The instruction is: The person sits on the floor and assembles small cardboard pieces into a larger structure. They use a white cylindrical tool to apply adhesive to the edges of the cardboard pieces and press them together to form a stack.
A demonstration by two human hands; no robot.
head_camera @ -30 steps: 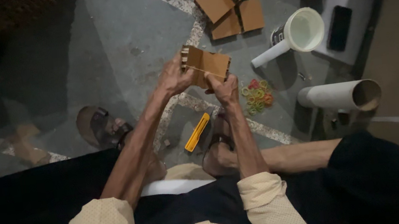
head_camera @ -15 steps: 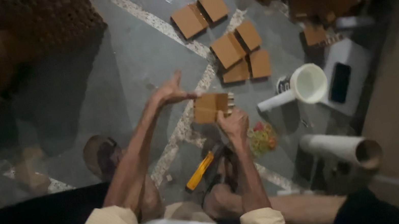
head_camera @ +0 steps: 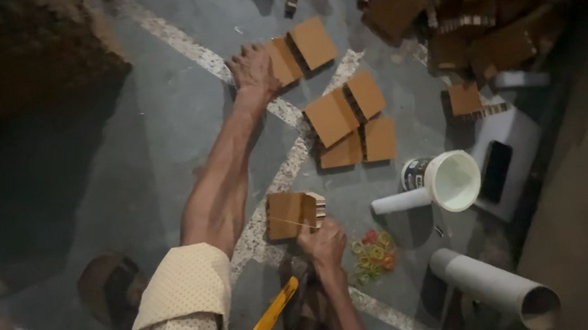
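Two hands, two jobs: your right hand grips the banded brown cardboard bundle close in, band running crosswise. At about 11 o'clock and well out, your left hand, fingers spread, lands on the far flat brown cardboard stack, which your right can't reach.

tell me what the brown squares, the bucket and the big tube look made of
Brown squares: likely corrugated cardboard, matte brown; striped edges show on nearby stacks. The right hand holds a bundle of them; the left hand touches another stack. Bucket: apparently white plastic, smooth. Tube: pale and hollow, cardboard or plastic, unclear.
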